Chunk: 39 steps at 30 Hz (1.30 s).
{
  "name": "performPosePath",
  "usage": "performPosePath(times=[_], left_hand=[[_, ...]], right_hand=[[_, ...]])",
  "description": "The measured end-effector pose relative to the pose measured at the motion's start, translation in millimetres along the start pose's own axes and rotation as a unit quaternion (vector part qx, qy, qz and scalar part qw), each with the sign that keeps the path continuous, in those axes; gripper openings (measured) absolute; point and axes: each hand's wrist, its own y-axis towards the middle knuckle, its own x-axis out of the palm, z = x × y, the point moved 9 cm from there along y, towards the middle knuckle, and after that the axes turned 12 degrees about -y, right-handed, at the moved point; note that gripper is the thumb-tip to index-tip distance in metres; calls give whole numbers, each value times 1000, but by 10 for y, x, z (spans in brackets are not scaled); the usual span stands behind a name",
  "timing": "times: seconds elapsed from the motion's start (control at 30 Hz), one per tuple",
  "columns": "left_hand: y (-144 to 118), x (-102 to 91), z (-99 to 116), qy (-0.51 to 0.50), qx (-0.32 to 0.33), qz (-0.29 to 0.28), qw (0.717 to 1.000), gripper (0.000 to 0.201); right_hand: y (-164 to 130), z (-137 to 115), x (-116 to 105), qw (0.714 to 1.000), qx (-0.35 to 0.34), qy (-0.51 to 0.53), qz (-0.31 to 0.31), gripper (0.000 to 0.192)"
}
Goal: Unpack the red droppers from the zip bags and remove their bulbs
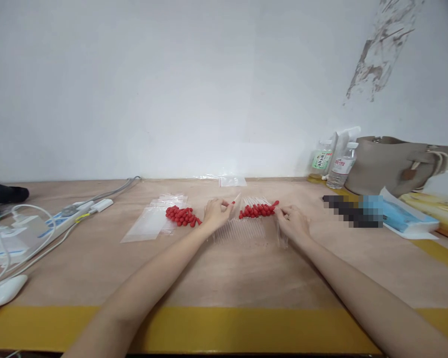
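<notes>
Left hand [215,213] pinches one red-capped tube [234,202]; right hand [291,221] touches the tube row [257,211], its grip unclear.

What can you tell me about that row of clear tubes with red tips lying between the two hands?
The row of clear tubes looks like thin transparent plastic, laid side by side and flat on the wooden table. Their red bulbs bunch at the far end, towards the wall. The left hand holds one single tube at the row's left edge; the right hand touches its right edge. A separate red pile lies further left.
</notes>
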Motion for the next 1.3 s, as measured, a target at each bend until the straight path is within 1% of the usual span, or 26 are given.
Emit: performPosePath(times=[0.07,0.1,0.13,0.2,0.27,0.37,0.43,0.47,0.6,0.73,0.9,1.03,1.17,1.3], left_hand=[[-153,-192,-17,-11,34,14,999,20],[-250,-287,8,-19,73,22,997,18],[-353,-359,20,-21,104,20,994,17],[-551,-453,20,-8,147,7,989,16],[-713,-482,25,7,178,-13,984,15],[-850,-473,69,17,207,-26,978,14],[-881,-455,117,16,217,-24,976,14],[-890,-441,146,14,223,-24,974,14],[-928,-356,262,12,251,-36,967,15],[-962,-245,331,37,279,-55,958,20],[-970,-156,349,83,289,-84,950,27],[-1006,-146,376,86,302,-114,943,28],[-1029,-153,376,78,300,-132,942,29],[-1052,-149,381,70,294,-148,942,31]], right_hand=[[-1,-5,22,999,-5,36,12,32],[-14,-45,25,998,-21,62,21,33],[-41,-115,19,994,-46,90,31,33],[-145,-335,-27,982,-122,137,52,34],[-312,-618,-93,963,-215,146,68,35],[-603,-1023,-132,930,-348,99,65,39],[-745,-1188,-114,910,-405,65,60,35],[-786,-1233,-100,904,-420,54,60,31],[-829,-1277,-55,897,-434,44,78,22],[-881,-1316,-49,885,-452,63,92,19],[-975,-1373,-162,864,-482,64,128,19],[-1044,-1378,-274,844,-506,46,170,19],[-1108,-1369,-311,826,-526,33,200,15],[-1150,-1355,-339,818,-532,30,216,16]])
